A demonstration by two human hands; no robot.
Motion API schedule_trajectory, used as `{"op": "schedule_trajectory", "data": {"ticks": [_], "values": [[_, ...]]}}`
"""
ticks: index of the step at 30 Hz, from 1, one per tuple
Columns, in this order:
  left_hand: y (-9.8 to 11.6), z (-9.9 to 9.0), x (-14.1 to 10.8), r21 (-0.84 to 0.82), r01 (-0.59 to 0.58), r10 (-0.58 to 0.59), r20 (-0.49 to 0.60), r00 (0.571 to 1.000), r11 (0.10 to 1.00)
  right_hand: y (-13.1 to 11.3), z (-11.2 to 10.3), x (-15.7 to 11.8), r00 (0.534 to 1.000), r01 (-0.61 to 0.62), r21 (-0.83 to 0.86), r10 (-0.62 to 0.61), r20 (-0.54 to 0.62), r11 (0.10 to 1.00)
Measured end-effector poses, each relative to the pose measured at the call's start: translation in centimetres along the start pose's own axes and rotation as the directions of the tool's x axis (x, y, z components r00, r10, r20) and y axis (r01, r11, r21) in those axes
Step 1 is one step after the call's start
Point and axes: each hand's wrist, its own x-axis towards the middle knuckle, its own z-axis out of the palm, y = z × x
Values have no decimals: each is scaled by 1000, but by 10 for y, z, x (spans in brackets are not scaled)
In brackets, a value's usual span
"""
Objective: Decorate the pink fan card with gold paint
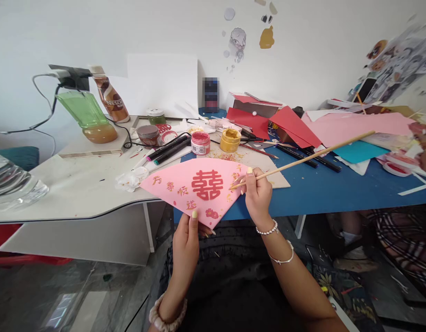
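A pink diamond-shaped paper carries a large red double-happiness character in its middle, gold characters along both sides and small red flowers near the bottom corner. My left hand is closed on its lower edge, thumb on top and fingers underneath. In my right hand a long thin wooden stick is pinched; its tip rests at the gold characters on the paper's right side. Just beyond the paper stand an open jar of yellow-gold paint and a jar of red paint.
Black markers lie left of the jars, beside crumpled tissue. A green bottle and a Nescafé bottle stand back left. Red paper and pink sheets pile up right. Another person's hand shows at the right edge.
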Motion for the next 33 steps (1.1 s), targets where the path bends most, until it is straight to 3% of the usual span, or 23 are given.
{"op": "schedule_trajectory", "data": {"ticks": [33], "values": [[-2,1,1,-16,4,-4,4,1000,1000,-1,0,0,999,42,-39,-41,28,998]]}}
